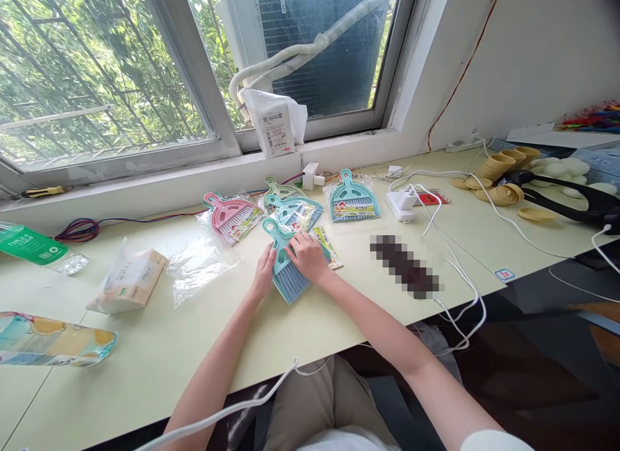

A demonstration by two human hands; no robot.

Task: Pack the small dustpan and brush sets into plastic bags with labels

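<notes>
A teal mini dustpan (270, 226) with a blue-bristled hand brush (292, 282) lying in it is between my hands on the table, handle end pointing away from me. My left hand (263, 271) grips the dustpan's left edge. Over the brush's upper part, my right hand (308, 256) is closed with bent fingers; the brush's grip is partly hidden under it. A printed label card (329, 245) lies just right of that hand. Beyond are bagged sets: a pink one (232, 217), a teal one (295, 212), a green one (281, 188) and another teal one (352, 202).
Clear plastic wrap (201, 267), a tissue pack (130, 280) and bottles (36, 247) lie to the left. A white power adapter (402, 204) with trailing cables and a pixelated dark object (404, 267) are at right. Tan cups (501, 167) stand farther right.
</notes>
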